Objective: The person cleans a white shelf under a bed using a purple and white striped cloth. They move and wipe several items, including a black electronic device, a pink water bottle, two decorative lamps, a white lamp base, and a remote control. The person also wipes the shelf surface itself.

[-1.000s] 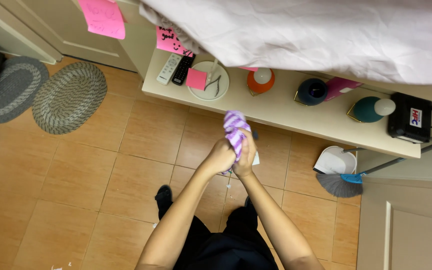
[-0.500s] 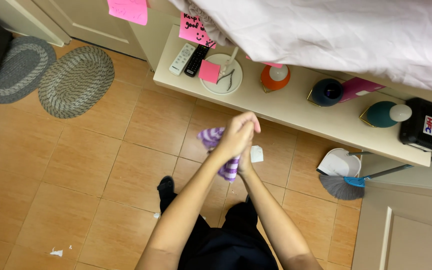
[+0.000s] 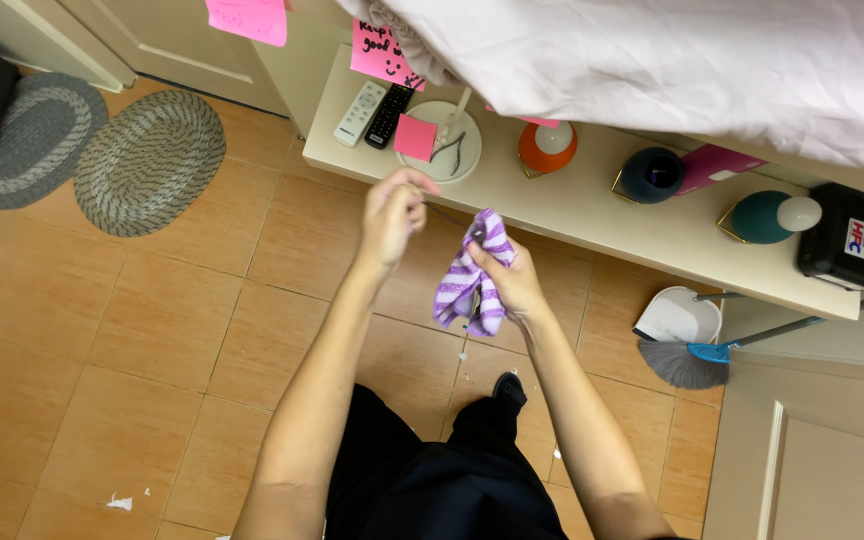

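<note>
Over tiled floor, right hand [image 3: 517, 285] gripping striped purple cloth [image 3: 472, 275], left hand [image 3: 394, 212] loosely curled, contents unclear

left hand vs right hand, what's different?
The right hand grips a purple-and-white striped cloth; the left hand holds no cloth, fingers pinched together. The left hand sits higher, nearer the shelf; the right hand is lower, over the floor tiles. Both are bare and raised in front of the person.
</note>
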